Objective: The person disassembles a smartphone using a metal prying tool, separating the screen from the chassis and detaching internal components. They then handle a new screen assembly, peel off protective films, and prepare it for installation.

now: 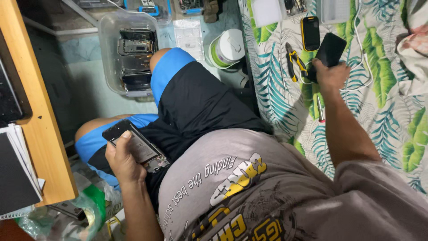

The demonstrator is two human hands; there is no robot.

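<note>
Currently the left hand [122, 163] is holding an opened phone [136, 145] at lower left of the frame, over the lap; its grip is closing around the lower end, thumb lying on the exposed inner face. The phone's long axis is running from upper left to lower right. The right hand [331, 75] is reaching out at upper right of the frame, onto the leaf-patterned bed sheet [383, 111], fingers wrapping the near end of a black phone-sized slab [331, 49] that is tilting up and to the right. The two hands are sitting well apart, the torso between them. Just beside the right hand, to its left, yellow-handled pliers [294, 62] are lying on the sheet; a yellow-edged phone [310, 33] is resting above them. A clear bin of phone parts [133, 58] is standing on the floor at upper left.
</note>
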